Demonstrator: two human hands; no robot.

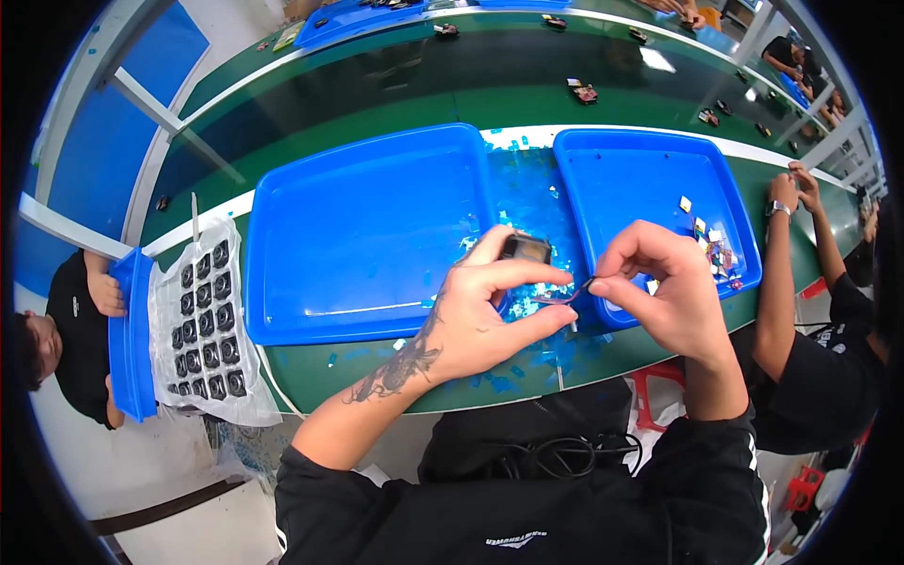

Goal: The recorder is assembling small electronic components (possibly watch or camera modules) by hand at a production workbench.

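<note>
A small black boxy part point(525, 249) with a dull, glassy-looking face sits in my left hand point(471, 301), between the fingers on its far side. Thin reddish and dark wires point(563, 298) run between my two hands. The thumb and forefinger of my right hand point(667, 294) pinch the dark end of these wires. Both hands are held above the table, between two blue trays. The hidden side of the black part and the exact wire tip cannot be made out.
A bare-bottomed blue tray point(367, 235) lies left, and another blue tray point(621, 188) right with small wired parts point(716, 250). White packaging point(202, 320) holds rows of black parts. Blue scraps litter the green table point(424, 377). A conveyor point(377, 85) carries pieces; co-workers sit both sides.
</note>
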